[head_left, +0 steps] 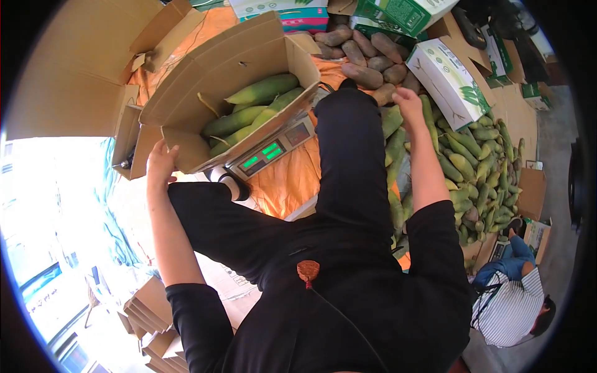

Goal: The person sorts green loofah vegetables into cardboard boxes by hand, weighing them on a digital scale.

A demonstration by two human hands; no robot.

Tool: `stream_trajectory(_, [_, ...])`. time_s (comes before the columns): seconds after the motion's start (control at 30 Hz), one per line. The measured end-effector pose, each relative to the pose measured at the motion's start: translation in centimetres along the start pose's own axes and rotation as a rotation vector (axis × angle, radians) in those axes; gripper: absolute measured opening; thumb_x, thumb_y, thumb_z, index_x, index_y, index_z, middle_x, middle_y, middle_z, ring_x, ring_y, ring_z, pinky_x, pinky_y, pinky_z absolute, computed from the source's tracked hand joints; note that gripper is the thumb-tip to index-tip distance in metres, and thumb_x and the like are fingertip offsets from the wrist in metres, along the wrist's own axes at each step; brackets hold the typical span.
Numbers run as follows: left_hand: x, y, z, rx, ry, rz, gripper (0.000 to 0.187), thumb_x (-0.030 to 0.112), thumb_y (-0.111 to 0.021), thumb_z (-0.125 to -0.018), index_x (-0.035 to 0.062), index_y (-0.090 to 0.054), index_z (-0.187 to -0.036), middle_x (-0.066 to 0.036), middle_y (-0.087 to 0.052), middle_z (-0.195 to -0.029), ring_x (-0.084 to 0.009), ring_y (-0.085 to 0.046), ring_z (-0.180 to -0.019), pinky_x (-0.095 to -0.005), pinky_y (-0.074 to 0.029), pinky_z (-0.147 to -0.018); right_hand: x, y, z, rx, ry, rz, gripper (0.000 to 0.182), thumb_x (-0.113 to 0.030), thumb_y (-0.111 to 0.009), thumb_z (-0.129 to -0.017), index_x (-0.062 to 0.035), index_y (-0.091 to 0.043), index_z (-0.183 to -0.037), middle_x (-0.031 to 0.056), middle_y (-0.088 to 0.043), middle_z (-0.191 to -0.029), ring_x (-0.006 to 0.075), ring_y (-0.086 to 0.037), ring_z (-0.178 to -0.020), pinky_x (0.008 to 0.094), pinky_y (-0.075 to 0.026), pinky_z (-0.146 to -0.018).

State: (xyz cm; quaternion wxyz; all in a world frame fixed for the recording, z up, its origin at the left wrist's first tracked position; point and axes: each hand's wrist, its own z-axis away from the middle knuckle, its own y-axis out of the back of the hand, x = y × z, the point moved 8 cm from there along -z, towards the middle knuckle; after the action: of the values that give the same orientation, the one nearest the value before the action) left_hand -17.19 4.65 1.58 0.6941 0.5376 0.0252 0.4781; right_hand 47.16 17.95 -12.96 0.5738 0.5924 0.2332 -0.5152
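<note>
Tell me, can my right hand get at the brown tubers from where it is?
Probably yes: the right hand hovers beside the brown tubers, with nothing between them.

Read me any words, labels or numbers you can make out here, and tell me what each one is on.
Nothing can be read word for word.
Scale display: green lit digits, too blurred to read.
White and green cartons: printed logo and text, too small to read.
Carton with a pink band: print unreadable.
Brown box holding green corn, touched by the left hand: no text visible.
Right hand reaches toward the pile.
</note>
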Motion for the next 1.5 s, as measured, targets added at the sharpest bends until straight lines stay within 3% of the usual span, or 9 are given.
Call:
stream_trajectory(0.3, [-0.6, -0.2, -0.4, -0.007, 0.032, 0.013, 0.057, 0.026, -0.061, -0.086, 0.0105, -0.043, -0.137, -0.014, -0.066, -0.096, -0.0209, -0.067, -0.067, -0.0368, -0.052, -0.050, -26.2, -9.6, 4.6, -0.558, 0.469, 0.131, 0.035, -0.026, -0.065, -0.082, -0.0016, -0.065, -0.108, 0.0139, -0.068, -0.094, 0.0198, -0.064, -0.086, 0.0331, -0.050, -0.076])
stream_trajectory(0.37, [-0.4, -0.2, -0.3, -0.025, 0.044, 0.001, 0.057, 0.027, -0.061, -0.087, 0.0117, -0.040, -0.138, -0.013, -0.065, -0.097, -0.0213, -0.066, -0.068, -0.0405, -0.054, -0.055, -28.0, -12.8, 4.4, -0.623, 0.506, 0.434, 0.034, -0.031, -0.065, -0.081, -0.0025, -0.069, -0.098, 0.0136, -0.068, -0.084, 0.0197, -0.064, -0.077, 0.0337, -0.050, -0.070])
stream_trajectory(0.4, [-0.3, -0.2, -0.2, -0.013, 0.047, 0.002, 0.054, 0.025, -0.060, -0.086, 0.0088, -0.044, -0.135, -0.014, -0.066, -0.096, -0.0219, -0.067, -0.067, -0.0393, -0.054, -0.053, -28.4, -14.1, 4.4, -0.614, 0.524, 0.522, 0.032, -0.034, -0.064, -0.080, -0.0037, -0.071, -0.089, 0.0137, -0.066, -0.075, 0.0211, -0.063, -0.068, 0.0358, -0.050, -0.066])
stream_trajectory(0.53, [-1.3, -0.5, -1.1, -0.043, 0.083, 0.014, 0.049, 0.023, -0.060, -0.086, 0.0016, -0.049, -0.129, -0.016, -0.066, -0.094, -0.0242, -0.068, -0.066, -0.0411, -0.055, -0.055, -28.1, -16.9, 6.0, -0.542, 0.404, 0.914, 0.038, -0.035, -0.067, -0.078, -0.0050, -0.069, -0.101, 0.0141, -0.068, -0.103, 0.0281, -0.065, -0.096, 0.0392, -0.051, -0.082])
stream_trajectory(0.63, [-1.3, -0.6, -1.1, -0.065, 0.082, 0.023, 0.040, 0.023, -0.060, -0.086, -0.0024, -0.056, -0.117, -0.016, -0.066, -0.088, -0.0236, -0.066, -0.063, -0.0414, -0.055, -0.055, -25.5, -17.6, 5.4, -0.417, 0.435, 0.891, 0.043, -0.036, -0.069, -0.077, -0.0050, -0.067, -0.107, 0.0139, -0.065, -0.114, 0.0300, -0.061, -0.108, 0.0398, -0.050, -0.089])
stream_trajectory(0.87, [-1.3, -0.6, -1.1, -0.053, 0.085, -0.002, 0.031, 0.025, -0.061, -0.086, -0.0044, -0.065, -0.096, -0.014, -0.066, -0.077, -0.0216, -0.065, -0.061, -0.0407, -0.055, -0.054, -23.8, -18.3, 3.6, -0.491, 0.405, 0.830, 0.042, -0.036, -0.069, -0.077, -0.0067, -0.067, -0.107, 0.0152, -0.065, -0.112, 0.0311, -0.061, -0.106, 0.0415, -0.050, -0.088])
stream_trajectory(1.03, [-1.1, -0.4, -0.7, -0.018, 0.087, -0.069, 0.036, 0.032, -0.059, -0.087, -0.0021, -0.067, -0.095, -0.012, -0.068, -0.077, -0.0198, -0.067, -0.062, -0.0334, -0.051, -0.050, -24.1, -17.8, 3.5, -0.477, 0.396, 0.809, 0.043, -0.036, -0.069, -0.078, -0.0072, -0.066, -0.110, 0.0161, -0.064, -0.112, 0.0319, -0.061, -0.106, 0.0424, -0.049, -0.087])
stream_trajectory(1.33, [-1.0, 0.4, -1.2, 0.050, -0.011, -0.135, 0.037, 0.034, -0.062, -0.085, -0.0027, -0.067, -0.089, -0.009, -0.066, -0.070, -0.0174, -0.066, -0.058, -0.0315, -0.047, -0.044, -23.6, -18.0, 2.4, -0.467, 0.336, 0.877, 0.052, -0.043, -0.068, -0.076, -0.0076, -0.064, -0.114, 0.0144, -0.064, -0.116, 0.0290, -0.061, -0.109, 0.0400, -0.049, -0.090])
stream_trajectory(1.5, [0.0, 0.9, 0.3, -0.091, 0.044, -0.086, 0.041, 0.039, -0.063, -0.084, -0.0001, -0.065, -0.096, -0.007, -0.063, -0.070, -0.0179, -0.066, -0.065, -0.0321, -0.049, -0.048, -23.7, -18.3, 3.2, -0.496, 0.345, 0.944, 0.051, -0.045, -0.072, -0.072, -0.0088, -0.068, -0.109, 0.0100, -0.066, -0.114, 0.0252, -0.062, -0.107, 0.0370, -0.050, -0.089])
